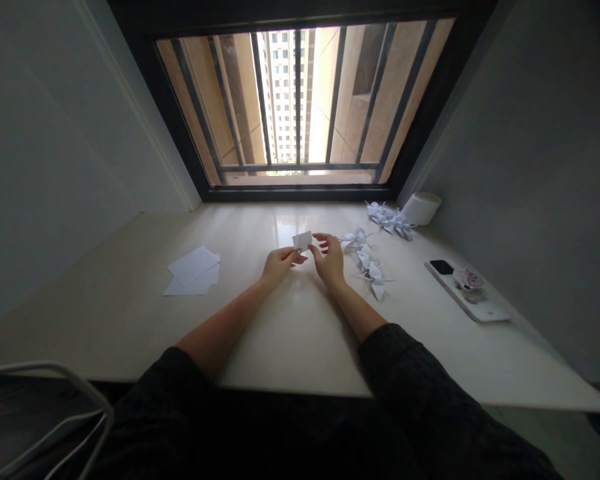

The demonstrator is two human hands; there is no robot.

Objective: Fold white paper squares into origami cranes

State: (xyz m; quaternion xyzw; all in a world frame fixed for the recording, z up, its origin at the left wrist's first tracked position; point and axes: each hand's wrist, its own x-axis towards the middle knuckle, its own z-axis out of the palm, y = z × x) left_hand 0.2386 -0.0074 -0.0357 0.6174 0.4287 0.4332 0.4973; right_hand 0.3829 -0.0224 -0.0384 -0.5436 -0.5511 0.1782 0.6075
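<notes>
Between my two hands, a small folded piece of white paper (303, 240) is held up over the pale sill. My left hand (281, 261) pinches its lower left edge between thumb and fingers. My right hand (329, 257) is at the paper's right edge, thumb and fingertips closed near the corner with the other fingers curled. Just right of that hand lies a row of white paper cranes (364, 255). On the left, several loose sheets of white paper (193, 270) overlap on the sill.
More paper cranes (389, 219) cluster at the back right beside a white paper roll (422, 208). A phone (466, 291) with a round grip lies at the right. White cables (80, 383) loop at the lower left. A barred window (300, 193) stands behind the sill (290, 347).
</notes>
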